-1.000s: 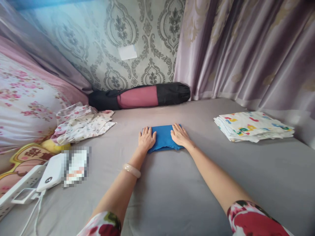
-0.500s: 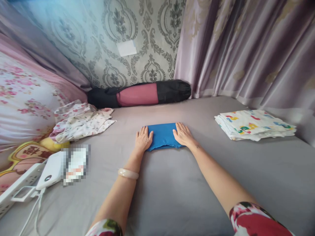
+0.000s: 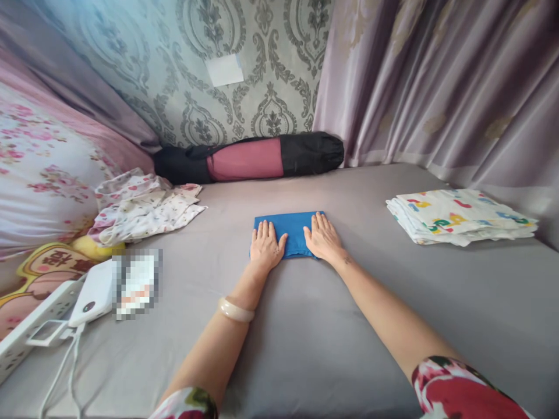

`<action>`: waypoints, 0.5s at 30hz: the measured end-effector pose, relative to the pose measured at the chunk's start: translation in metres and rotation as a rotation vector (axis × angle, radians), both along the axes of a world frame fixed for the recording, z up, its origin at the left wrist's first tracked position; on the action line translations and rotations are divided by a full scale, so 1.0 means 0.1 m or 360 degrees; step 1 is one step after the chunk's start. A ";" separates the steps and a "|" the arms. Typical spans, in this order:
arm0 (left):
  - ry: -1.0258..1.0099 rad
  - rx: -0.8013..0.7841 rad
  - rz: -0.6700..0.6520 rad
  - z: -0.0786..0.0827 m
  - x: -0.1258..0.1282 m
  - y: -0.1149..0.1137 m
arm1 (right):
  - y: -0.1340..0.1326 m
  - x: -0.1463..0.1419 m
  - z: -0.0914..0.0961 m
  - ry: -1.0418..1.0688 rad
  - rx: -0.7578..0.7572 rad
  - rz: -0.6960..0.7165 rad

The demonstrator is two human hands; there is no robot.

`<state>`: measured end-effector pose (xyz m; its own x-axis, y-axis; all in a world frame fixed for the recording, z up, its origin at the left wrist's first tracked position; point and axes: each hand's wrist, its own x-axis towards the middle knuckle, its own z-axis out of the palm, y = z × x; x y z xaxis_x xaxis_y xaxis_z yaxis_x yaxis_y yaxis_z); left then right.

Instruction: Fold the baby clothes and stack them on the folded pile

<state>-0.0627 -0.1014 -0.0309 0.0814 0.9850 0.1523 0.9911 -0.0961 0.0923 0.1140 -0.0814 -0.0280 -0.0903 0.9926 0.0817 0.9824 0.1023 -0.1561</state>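
Note:
A small folded blue cloth lies flat on the grey bedsheet in the middle of the view. My left hand rests palm down on its left part, fingers stretched out. My right hand lies flat on its right part, fingers also spread. Neither hand grips anything. A pale bangle sits on my left wrist.
A folded stack of white cloth with coloured prints lies at the right. A crumpled floral garment lies at the left near a floral pillow. A black and pink rolled bag lies along the wall. A white power bank with cables sits at the left front.
Both hands slid over the blue cloth: apart toward its ends, then back inward and toward me. The cloth stays flat in the same place.

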 end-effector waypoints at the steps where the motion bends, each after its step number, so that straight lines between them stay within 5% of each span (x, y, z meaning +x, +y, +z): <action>1: -0.0001 0.0005 0.0002 -0.01 0.00 0.00 | 0.00 0.01 -0.01 -0.0003 0.0010 0.0000; 8: 0.0006 0.0101 0.0018 -0.03 0.00 0.00 | -0.03 -0.04 0.01 -0.0027 0.0137 0.0034; 15: 0.0017 0.0100 -0.0129 0.04 0.02 -0.26 | -0.22 -0.28 0.01 -0.0001 0.0173 0.0428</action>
